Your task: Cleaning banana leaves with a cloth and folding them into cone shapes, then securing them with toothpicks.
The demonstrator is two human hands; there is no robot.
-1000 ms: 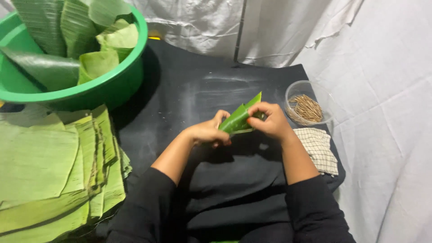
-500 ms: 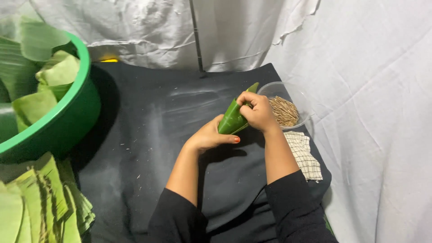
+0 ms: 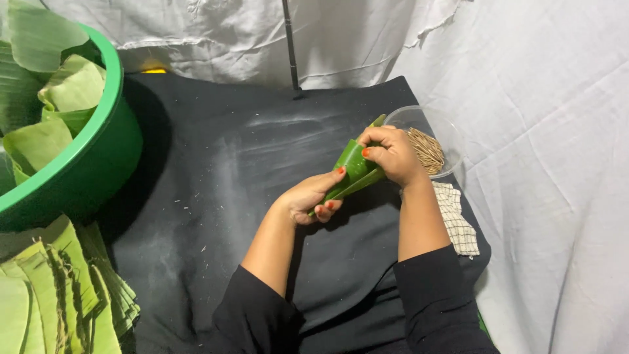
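A folded green banana leaf [image 3: 352, 172], rolled into a narrow cone, is held between both hands above a black mat [image 3: 216, 170]. My left hand [image 3: 311, 196] grips its lower pointed end. My right hand [image 3: 392, 154] wraps around its upper end, fingers curled over the fold. Just beyond my right hand sits a clear bowl [image 3: 432, 141] of thin wooden sticks.
A large green basin [image 3: 98, 157] of folded leaves stands at the left. A stack of flat banana leaves [image 3: 52, 295] lies at the lower left. A checked cloth [image 3: 455, 219] lies by my right forearm. White fabric [image 3: 557, 164] covers the right side and back.
Both hands have carried the leaf cone to the right, closer to the clear bowl. The camera view has shifted right, so the basin and leaf stack sit further left.
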